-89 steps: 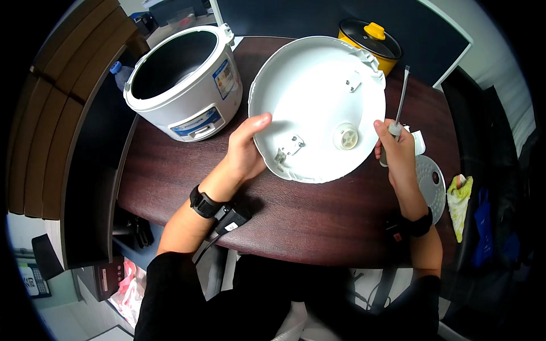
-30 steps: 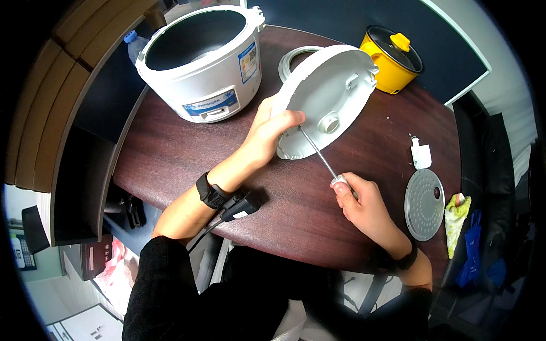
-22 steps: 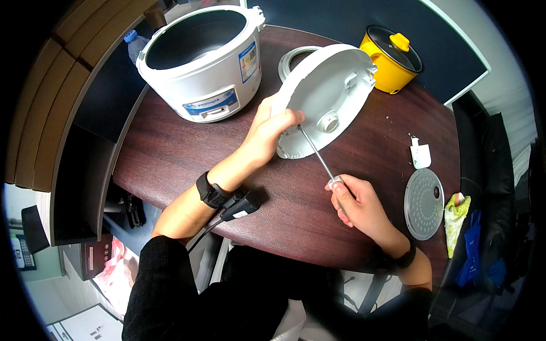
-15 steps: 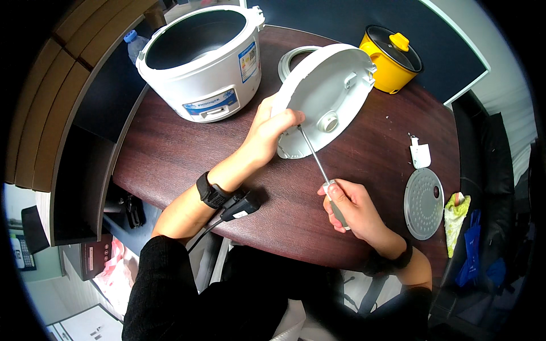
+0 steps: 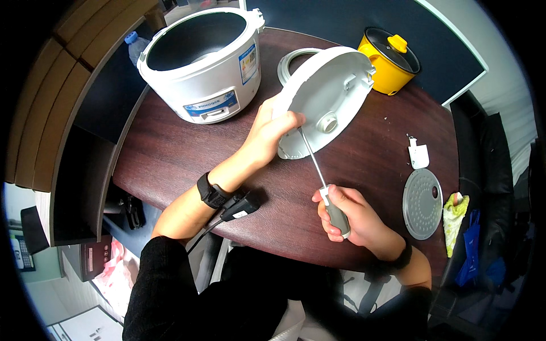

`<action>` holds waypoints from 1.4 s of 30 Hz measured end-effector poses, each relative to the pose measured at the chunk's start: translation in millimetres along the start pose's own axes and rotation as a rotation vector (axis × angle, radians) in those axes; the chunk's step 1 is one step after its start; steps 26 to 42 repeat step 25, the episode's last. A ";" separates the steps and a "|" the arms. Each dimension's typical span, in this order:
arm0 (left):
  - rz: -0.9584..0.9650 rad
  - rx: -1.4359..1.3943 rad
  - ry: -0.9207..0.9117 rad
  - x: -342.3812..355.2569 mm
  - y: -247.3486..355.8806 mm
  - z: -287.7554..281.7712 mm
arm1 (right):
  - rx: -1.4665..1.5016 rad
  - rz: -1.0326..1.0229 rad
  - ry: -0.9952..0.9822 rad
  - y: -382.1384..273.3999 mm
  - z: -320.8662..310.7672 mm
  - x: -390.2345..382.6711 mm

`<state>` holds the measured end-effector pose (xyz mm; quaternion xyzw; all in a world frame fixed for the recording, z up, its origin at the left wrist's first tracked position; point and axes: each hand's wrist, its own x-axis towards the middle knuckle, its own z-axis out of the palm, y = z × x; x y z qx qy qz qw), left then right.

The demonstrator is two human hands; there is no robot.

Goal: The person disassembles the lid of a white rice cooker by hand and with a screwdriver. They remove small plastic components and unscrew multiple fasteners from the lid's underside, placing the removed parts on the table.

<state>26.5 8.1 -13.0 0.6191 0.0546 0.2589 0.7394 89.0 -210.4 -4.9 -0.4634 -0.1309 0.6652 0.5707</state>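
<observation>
My left hand point(image 5: 272, 128) grips the near left rim of a white rice cooker lid point(image 5: 327, 94), its hollow inner side turned toward me. The lid is held tilted above the table, with a round collar point(image 5: 328, 122) standing up inside it. My right hand point(image 5: 359, 215) is closed around the grey handle of a screwdriver point(image 5: 336, 219). The screwdriver's thin shaft slants up and left, and its tip is at the lid's inside next to my left thumb. What exactly the tip touches is hidden there.
A white rice cooker body point(image 5: 205, 79) stands at the back left, a ring point(image 5: 287, 62) behind the lid. Back right is a yellow pot point(image 5: 387, 65). On the right lie a perforated metal disc point(image 5: 421, 207), a white plastic piece point(image 5: 418, 156) and a cloth point(image 5: 455, 219). A black plug point(image 5: 242, 207) sits near the front edge.
My right hand has turned on the screwdriver's handle, and the handle has shifted slightly down and left. The lid and my left hand are almost where they were.
</observation>
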 end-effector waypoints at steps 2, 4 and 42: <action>-0.006 0.002 -0.006 0.5 -0.7 -0.5 | 0.039 0.009 -0.017 0.0 -0.5 -0.2; -0.019 0.021 -0.011 0.1 0.7 -1.6 | 0.037 0.001 -0.028 2.8 -2.7 1.8; 0.016 0.084 -0.045 -2.0 14.6 3.9 | -0.700 -0.153 0.250 -7.8 -3.4 1.2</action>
